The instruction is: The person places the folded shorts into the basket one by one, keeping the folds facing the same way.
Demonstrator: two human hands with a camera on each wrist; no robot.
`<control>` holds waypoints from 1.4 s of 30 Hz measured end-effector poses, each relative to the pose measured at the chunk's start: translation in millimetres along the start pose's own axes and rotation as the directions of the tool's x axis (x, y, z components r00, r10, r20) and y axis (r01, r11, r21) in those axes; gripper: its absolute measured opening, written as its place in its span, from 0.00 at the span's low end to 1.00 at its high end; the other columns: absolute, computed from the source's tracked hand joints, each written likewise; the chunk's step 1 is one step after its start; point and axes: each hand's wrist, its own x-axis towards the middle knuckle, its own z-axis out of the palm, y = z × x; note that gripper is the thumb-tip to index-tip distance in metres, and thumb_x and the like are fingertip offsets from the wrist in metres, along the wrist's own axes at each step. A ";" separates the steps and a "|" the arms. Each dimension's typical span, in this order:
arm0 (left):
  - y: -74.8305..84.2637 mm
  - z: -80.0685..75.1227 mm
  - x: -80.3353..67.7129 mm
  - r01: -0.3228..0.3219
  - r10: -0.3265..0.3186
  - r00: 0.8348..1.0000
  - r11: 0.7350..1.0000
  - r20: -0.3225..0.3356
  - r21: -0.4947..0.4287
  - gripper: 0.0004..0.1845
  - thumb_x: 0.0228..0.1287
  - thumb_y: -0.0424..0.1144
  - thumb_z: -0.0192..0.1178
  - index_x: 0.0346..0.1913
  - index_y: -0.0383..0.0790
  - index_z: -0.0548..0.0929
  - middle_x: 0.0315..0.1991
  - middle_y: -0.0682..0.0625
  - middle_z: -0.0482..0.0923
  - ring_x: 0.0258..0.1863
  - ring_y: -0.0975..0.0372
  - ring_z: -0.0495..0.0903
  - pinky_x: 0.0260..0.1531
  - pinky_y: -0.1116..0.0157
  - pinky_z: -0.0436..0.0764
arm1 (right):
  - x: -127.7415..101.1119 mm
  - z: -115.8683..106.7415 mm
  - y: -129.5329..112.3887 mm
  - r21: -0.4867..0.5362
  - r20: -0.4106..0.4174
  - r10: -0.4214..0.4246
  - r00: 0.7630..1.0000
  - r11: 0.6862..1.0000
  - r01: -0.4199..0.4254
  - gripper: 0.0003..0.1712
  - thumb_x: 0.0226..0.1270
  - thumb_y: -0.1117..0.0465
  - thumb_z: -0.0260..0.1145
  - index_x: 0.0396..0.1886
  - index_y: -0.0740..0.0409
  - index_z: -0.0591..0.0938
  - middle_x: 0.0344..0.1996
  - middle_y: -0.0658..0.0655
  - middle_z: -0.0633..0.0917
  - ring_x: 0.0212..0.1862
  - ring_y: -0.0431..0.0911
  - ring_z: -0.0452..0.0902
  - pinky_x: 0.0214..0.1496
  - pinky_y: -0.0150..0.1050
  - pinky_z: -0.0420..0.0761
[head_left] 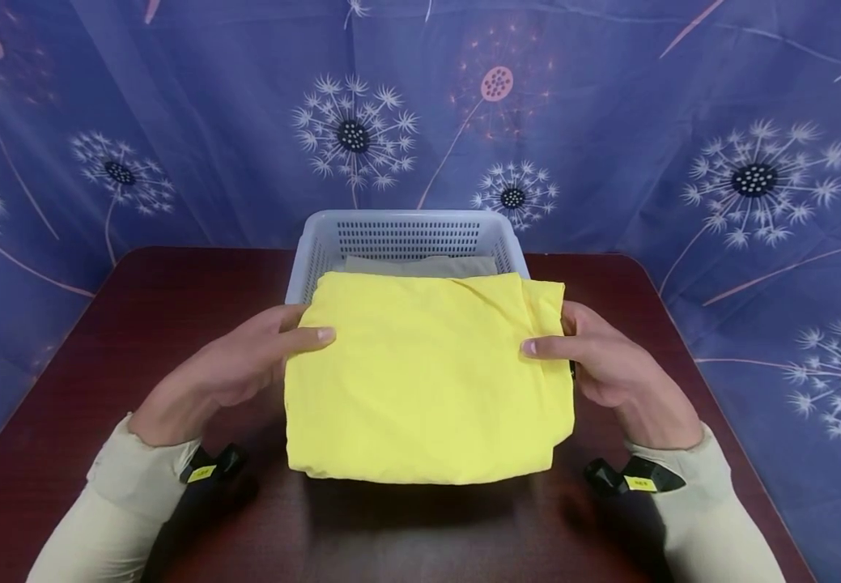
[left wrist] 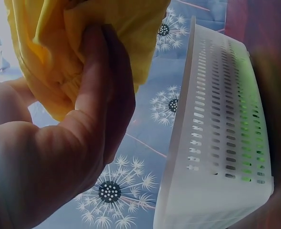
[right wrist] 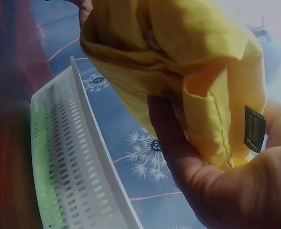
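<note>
A folded yellow cloth item [head_left: 427,380], perhaps a garment, is held up in front of a pale plastic basket [head_left: 405,219]. My left hand [head_left: 248,356] grips its left edge, thumb on top and fingers underneath. At the right edge my right hand [head_left: 609,364] pinches it the same way. From below, in the right wrist view, the yellow cloth [right wrist: 202,57] shows loose folds and a small black label [right wrist: 255,129]. The left wrist view has the fingers of my left hand [left wrist: 78,129] pressed up into the folds. Inside the basket lies a greyish cloth [head_left: 427,266], mostly hidden.
The basket stands on a dark red-brown table [head_left: 194,300] near its back edge. Something green [left wrist: 247,109] shows through the holes in the basket's side. A blue curtain [head_left: 231,105] with dandelion prints hangs behind and beside the table.
</note>
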 end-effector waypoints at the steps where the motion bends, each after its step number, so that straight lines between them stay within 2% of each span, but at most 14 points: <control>1: 0.1 -0.6 0.7 0.001 -0.001 1.000 1.000 -0.006 -0.004 0.30 0.84 0.39 0.52 0.82 0.40 0.57 0.65 0.36 0.80 0.58 0.47 0.86 0.55 0.45 0.86 | 0.6 0.0 -0.3 0.004 -0.002 0.001 1.000 1.000 -0.001 0.20 0.76 0.76 0.59 0.63 0.63 0.75 0.53 0.61 0.90 0.52 0.58 0.90 0.52 0.59 0.85; 9: 2.0 -3.1 5.0 -0.005 0.004 1.000 0.999 -0.011 -0.032 0.27 0.86 0.41 0.50 0.80 0.36 0.62 0.62 0.35 0.83 0.55 0.45 0.88 0.54 0.44 0.86 | 5.3 -0.4 -1.9 0.047 -0.020 0.006 1.000 0.999 -0.005 0.19 0.76 0.76 0.58 0.63 0.63 0.76 0.52 0.61 0.90 0.51 0.57 0.90 0.50 0.59 0.86; 14: 1.8 -3.8 8.5 -0.002 0.000 0.999 0.999 -0.040 -0.037 0.26 0.86 0.43 0.51 0.77 0.34 0.65 0.59 0.37 0.85 0.53 0.49 0.89 0.54 0.47 0.87 | 6.8 -0.6 -2.5 0.085 -0.040 0.019 0.999 0.996 -0.016 0.18 0.77 0.76 0.57 0.62 0.63 0.76 0.51 0.62 0.91 0.50 0.58 0.90 0.49 0.58 0.86; 22: 0.0 -6.7 13.3 -0.013 0.009 0.998 0.998 -0.062 -0.059 0.26 0.86 0.45 0.50 0.74 0.31 0.66 0.56 0.39 0.86 0.50 0.52 0.90 0.52 0.48 0.87 | 8.7 -0.3 -4.3 0.080 -0.110 0.030 0.993 0.997 -0.021 0.18 0.77 0.75 0.58 0.62 0.64 0.72 0.49 0.60 0.91 0.48 0.56 0.91 0.49 0.56 0.87; 26: 1.0 -7.5 14.5 -0.015 0.010 0.998 0.997 -0.067 -0.079 0.26 0.86 0.45 0.49 0.73 0.29 0.68 0.54 0.40 0.87 0.49 0.54 0.90 0.51 0.49 0.88 | 10.6 0.0 -6.7 0.087 -0.122 0.022 0.992 0.996 -0.012 0.18 0.77 0.74 0.58 0.63 0.65 0.71 0.49 0.60 0.91 0.48 0.56 0.91 0.49 0.56 0.87; 32: 3.8 -8.1 14.5 -0.024 0.013 0.994 0.995 -0.108 -0.101 0.24 0.86 0.46 0.50 0.67 0.27 0.73 0.48 0.43 0.89 0.44 0.56 0.90 0.48 0.51 0.89 | 14.5 -1.2 -9.4 0.082 -0.125 0.011 0.992 0.997 -0.001 0.18 0.78 0.74 0.57 0.63 0.65 0.71 0.49 0.60 0.91 0.48 0.56 0.91 0.49 0.55 0.88; 42: 5.4 -12.8 15.7 -0.075 0.065 0.990 0.994 -0.123 -0.075 0.23 0.86 0.44 0.49 0.70 0.29 0.73 0.52 0.44 0.86 0.49 0.57 0.88 0.52 0.55 0.87 | 19.2 -3.0 -12.0 0.106 -0.150 0.022 0.988 0.994 -0.006 0.21 0.78 0.73 0.57 0.66 0.67 0.67 0.49 0.60 0.91 0.48 0.55 0.91 0.49 0.55 0.88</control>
